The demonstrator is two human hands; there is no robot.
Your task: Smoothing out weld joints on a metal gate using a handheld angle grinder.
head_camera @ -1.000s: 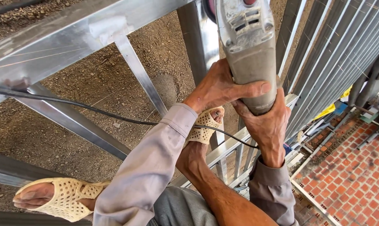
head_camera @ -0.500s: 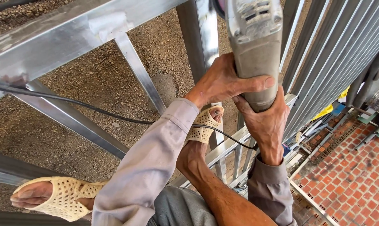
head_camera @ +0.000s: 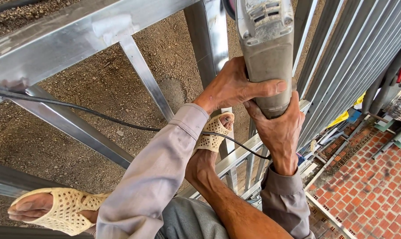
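Observation:
A grey angle grinder points away from me at the top centre, its body scuffed and dusty. My left hand wraps the grinder's body from the left, thumb across its rear end. My right hand grips the same rear end from below. A black power cable runs from the left edge across the frame toward the grinder. The grinder's disc end is cut off by the top edge, close to a galvanised steel upright.
I squat on a galvanised steel frame laid over gravel ground. My feet in cream woven sandals rest on the bars. Corrugated metal sheets stand at the right, with red brick paving and scrap below.
The grinder and both hands have shifted slightly right and up in view; the grip on it is unchanged.

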